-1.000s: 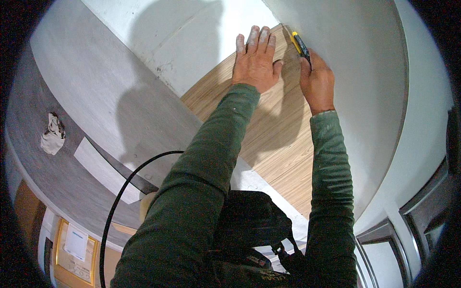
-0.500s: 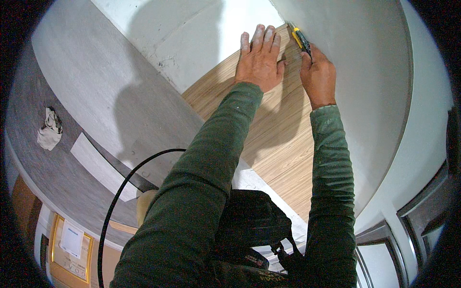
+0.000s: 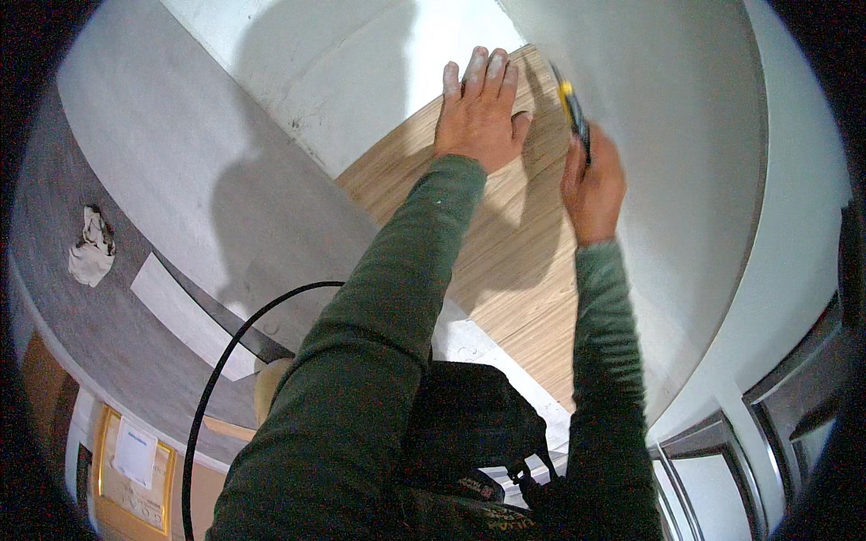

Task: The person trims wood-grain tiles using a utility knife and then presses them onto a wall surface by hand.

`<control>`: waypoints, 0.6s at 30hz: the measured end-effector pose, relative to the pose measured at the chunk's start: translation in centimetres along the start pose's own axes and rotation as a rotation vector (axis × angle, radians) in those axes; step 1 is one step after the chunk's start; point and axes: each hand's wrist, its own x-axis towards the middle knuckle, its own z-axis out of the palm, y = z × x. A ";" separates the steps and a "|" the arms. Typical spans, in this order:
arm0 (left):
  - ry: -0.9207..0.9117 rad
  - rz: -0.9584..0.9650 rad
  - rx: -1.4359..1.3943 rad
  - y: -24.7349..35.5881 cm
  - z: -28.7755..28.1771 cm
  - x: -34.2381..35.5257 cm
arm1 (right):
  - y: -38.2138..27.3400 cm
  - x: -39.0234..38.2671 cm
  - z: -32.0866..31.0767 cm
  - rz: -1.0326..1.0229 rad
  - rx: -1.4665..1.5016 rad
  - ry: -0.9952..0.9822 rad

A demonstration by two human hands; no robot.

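A wood-grain sheet lies along the right side, against the pale grey wall. Near its far end my left hand rests flat on it, fingers spread and whitish with dust. My right hand is closed round a yellow and black utility knife. The knife points away from me along the sheet's right edge; motion blurs it a little, and I cannot tell whether its blade touches the sheet.
Left of the sheet lie a grey panel, a white strip and a crumpled pale cloth. A black cable curves beside my left arm. A yellow-edged box stands at lower left. A white surface shows beyond.
My right hand has drawn the knife back toward me along the sheet's right edge. My left hand stays pressed on the sheet; the whole view has shifted slightly.
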 end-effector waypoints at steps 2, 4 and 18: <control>-0.011 -0.019 -0.012 0.0 0.1 -0.1 | 0.2 -6.4 0.2 0.181 0.095 -0.009; 0.008 -0.020 -0.012 -0.2 0.4 -0.2 | 0.2 -12.7 1.0 0.292 0.113 -0.003; 0.002 -0.305 0.074 3.1 0.6 3.9 | -0.8 -21.6 5.6 0.564 -0.216 0.038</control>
